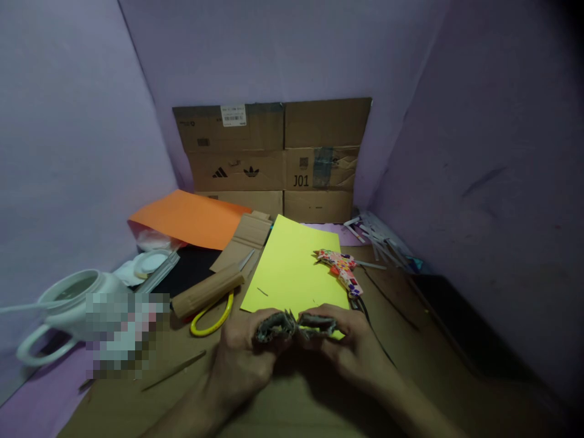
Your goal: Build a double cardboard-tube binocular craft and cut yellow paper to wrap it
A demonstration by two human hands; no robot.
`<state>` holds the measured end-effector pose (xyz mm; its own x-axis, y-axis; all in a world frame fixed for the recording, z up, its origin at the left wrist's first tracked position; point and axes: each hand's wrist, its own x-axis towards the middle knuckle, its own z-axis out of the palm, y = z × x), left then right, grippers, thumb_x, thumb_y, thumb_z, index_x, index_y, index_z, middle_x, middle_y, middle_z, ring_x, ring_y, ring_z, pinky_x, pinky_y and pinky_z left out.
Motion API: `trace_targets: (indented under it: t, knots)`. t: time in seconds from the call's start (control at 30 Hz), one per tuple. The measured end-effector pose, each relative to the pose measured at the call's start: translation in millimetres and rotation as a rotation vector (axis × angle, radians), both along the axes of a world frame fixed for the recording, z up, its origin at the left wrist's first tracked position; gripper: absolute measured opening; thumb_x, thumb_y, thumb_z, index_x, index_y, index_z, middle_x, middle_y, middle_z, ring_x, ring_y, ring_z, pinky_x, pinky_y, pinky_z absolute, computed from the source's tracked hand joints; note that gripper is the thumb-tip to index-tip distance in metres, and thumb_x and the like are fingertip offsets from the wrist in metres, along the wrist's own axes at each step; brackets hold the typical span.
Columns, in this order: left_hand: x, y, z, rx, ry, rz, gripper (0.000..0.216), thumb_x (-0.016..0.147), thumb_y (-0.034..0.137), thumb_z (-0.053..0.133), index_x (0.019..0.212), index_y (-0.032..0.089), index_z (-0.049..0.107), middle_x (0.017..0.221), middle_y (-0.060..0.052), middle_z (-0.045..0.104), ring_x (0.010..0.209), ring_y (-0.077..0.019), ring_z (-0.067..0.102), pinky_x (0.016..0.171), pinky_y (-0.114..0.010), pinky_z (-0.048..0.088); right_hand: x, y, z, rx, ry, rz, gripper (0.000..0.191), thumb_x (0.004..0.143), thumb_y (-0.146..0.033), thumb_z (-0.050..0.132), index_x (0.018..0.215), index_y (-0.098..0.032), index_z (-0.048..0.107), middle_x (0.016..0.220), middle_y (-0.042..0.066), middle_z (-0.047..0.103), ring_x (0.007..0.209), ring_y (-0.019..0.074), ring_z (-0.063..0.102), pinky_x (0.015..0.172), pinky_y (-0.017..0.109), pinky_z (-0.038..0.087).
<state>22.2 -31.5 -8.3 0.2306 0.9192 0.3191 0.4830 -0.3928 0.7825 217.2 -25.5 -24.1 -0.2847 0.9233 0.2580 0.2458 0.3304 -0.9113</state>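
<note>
My left hand (246, 347) is closed around a grey, curled piece with ragged edges (276, 326). Closed on a similar grey piece (319, 322) is my right hand (353, 344). The two pieces meet between my hands; I cannot tell whether they are joined or what they are made of. Just beyond my fingers lies a yellow sheet (292, 267). On its right edge rests a flower-patterned hot glue gun (340, 267), with a white stick at its back and a dark cord. Yellow-handled scissors (212, 331) lie left of my left hand, partly under a cardboard piece (210, 294).
A white pot with a handle (112, 298) stands at the left. Behind are an orange sheet (191, 219) and an upright cardboard panel (269, 170). White sticks (376, 237) lie at back right. A dark flat object (460, 322) is at right, a thin stick (176, 369) at front left.
</note>
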Motion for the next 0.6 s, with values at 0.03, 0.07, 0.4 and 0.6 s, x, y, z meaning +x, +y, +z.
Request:
trace_targets:
  t: [0.03, 0.07, 0.4, 0.6]
  knots:
    - [0.1, 1.3, 1.3, -0.065, -0.034, 0.016, 0.015, 0.074, 0.028, 0.062, 0.084, 0.018, 0.067, 0.073, -0.002, 0.071, 0.066, -0.0202, 0.065, 0.06, -0.029, 0.052, -1.4, -0.1, 2.3, -0.081, 0.053, 0.015, 0.019, 0.07, -0.015, 0.067, 0.088, -0.02, 0.068, 0.083, 0.002, 0.071, 0.077, 0.0201, 0.066, 0.067, 0.029, 0.052]
    - [0.4, 2.9, 2.9, -0.128, -0.073, 0.02, 0.021, 0.073, 0.032, 0.063, 0.088, 0.017, 0.066, 0.076, -0.003, 0.071, 0.069, -0.0211, 0.066, 0.06, -0.029, 0.052, -2.9, 0.1, 4.6, -0.154, 0.117, 0.039, 0.023, 0.069, -0.017, 0.069, 0.091, -0.019, 0.066, 0.086, 0.002, 0.071, 0.081, 0.0215, 0.066, 0.07, 0.03, 0.052]
    - [1.1, 16.1, 0.1, -0.389, -0.299, -0.131, 0.034, 0.067, 0.023, 0.064, 0.1, 0.014, 0.059, 0.096, -0.007, 0.069, 0.09, -0.0242, 0.063, 0.078, -0.034, 0.05, -1.5, 8.3, -2.9, -0.226, 0.031, 0.003, 0.035, 0.061, -0.017, 0.077, 0.094, -0.019, 0.066, 0.087, 0.002, 0.072, 0.081, 0.0215, 0.065, 0.073, 0.032, 0.052]
    - [0.4, 14.4, -5.5, -0.463, -0.42, -0.166, 0.028, 0.065, 0.018, 0.068, 0.092, 0.014, 0.059, 0.089, -0.005, 0.068, 0.085, -0.0218, 0.063, 0.078, -0.034, 0.05, -0.3, 5.9, -3.8, -0.144, -0.127, -0.017, 0.051, 0.047, -0.029, 0.088, 0.092, -0.02, 0.067, 0.083, 0.002, 0.072, 0.077, 0.0221, 0.064, 0.069, 0.031, 0.052]
